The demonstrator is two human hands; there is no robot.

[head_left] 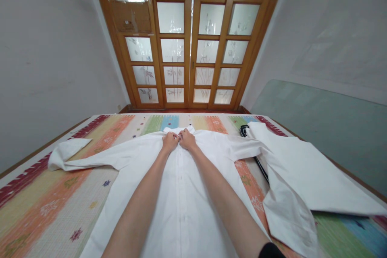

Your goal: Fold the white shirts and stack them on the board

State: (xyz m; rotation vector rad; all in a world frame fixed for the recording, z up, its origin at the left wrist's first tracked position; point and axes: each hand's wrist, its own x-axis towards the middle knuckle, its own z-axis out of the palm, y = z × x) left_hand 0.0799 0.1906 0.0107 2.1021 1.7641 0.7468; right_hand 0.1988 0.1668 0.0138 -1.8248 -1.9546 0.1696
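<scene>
A white button-up shirt (145, 193) lies spread face up, its sleeves out to both sides and its collar (190, 129) at the far end. Just below the collar, my left hand (171, 142) pinches the front placket with bent fingers. Close beside it, nearly touching, my right hand (187, 139) is closed on the same spot of the shirt. Any button between the fingertips is too small to make out. Down from my hands the placket runs straight toward me between my forearms.
Beneath the shirt is a colourful striped bed cover (90, 205). Folded white cloth (311, 173) with a black striped edge lies at the right, partly under the right sleeve. A pale green headboard-like panel (320, 125) stands along the right wall. Wooden glazed doors (192, 48) are at the back.
</scene>
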